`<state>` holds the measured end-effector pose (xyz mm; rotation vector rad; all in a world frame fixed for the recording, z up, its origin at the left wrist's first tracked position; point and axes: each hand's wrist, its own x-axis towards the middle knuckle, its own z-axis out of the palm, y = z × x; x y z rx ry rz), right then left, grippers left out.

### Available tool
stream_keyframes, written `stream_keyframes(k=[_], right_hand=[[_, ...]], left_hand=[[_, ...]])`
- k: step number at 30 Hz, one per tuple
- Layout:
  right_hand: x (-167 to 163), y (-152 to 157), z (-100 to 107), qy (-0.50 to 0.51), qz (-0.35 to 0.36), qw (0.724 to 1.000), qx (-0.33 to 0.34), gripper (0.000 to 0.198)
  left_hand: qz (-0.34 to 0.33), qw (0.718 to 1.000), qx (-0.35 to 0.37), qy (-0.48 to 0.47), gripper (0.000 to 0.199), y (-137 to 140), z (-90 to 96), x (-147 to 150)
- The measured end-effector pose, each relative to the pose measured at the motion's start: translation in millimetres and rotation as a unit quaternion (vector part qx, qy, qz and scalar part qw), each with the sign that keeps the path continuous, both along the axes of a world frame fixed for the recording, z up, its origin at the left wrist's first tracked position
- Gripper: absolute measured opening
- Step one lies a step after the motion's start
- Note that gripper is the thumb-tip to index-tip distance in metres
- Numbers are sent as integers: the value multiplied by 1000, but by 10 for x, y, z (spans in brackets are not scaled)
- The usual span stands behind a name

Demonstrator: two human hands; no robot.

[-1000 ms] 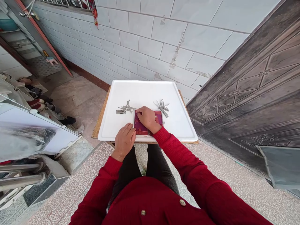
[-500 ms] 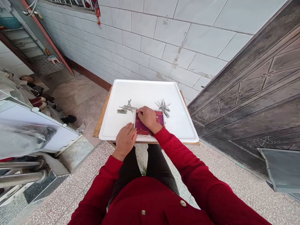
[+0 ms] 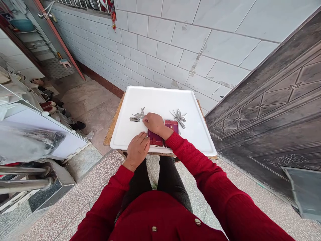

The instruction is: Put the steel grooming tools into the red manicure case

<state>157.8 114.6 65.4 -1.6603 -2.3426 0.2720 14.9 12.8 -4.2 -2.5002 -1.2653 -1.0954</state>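
Note:
An opened manicure case (image 3: 155, 141) with a purple lining and red straps lies on a white tray (image 3: 160, 97). My left hand (image 3: 137, 147) rests flat at the case's left edge, fingers stretched out and touching it. My right hand (image 3: 154, 123) reaches over the case's upper left corner, its fingers curled together beside the left pile of thin metal tools (image 3: 141, 113). Whatever those fingertips pinch is hidden. A nail clipper (image 3: 134, 119) lies by that pile. To the right of the case, several more metal manicure tools (image 3: 179, 117) are heaped.
The tray sits on a wooden table (image 3: 110, 134) against a tiled wall (image 3: 150, 50). A dark metal door (image 3: 271, 110) stands on the right. Shoes (image 3: 48, 107) and a shelf with a plastic-wrapped thing (image 3: 30, 144) are at the left.
My right hand has moved left and a little up, off the case's lining toward the left pile of tools. My left hand stays at the case edge. The view has shifted slightly.

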Motion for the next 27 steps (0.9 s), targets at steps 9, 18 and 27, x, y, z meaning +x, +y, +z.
stream_keyframes(k=[9,18,27], right_hand=[[-215,291,-99,-93,-12,996,16,30],[-189,195,-137,-83,-11,995,50,33],[-175,228,-203,-93,8,993,66,32]], left_hand=[[-6,1000,11,-5,21,-10,-38,-3],[-1,1000,9,4,20,-14,-35,4],[7,1000,28,11,18,-20,-7,20]])
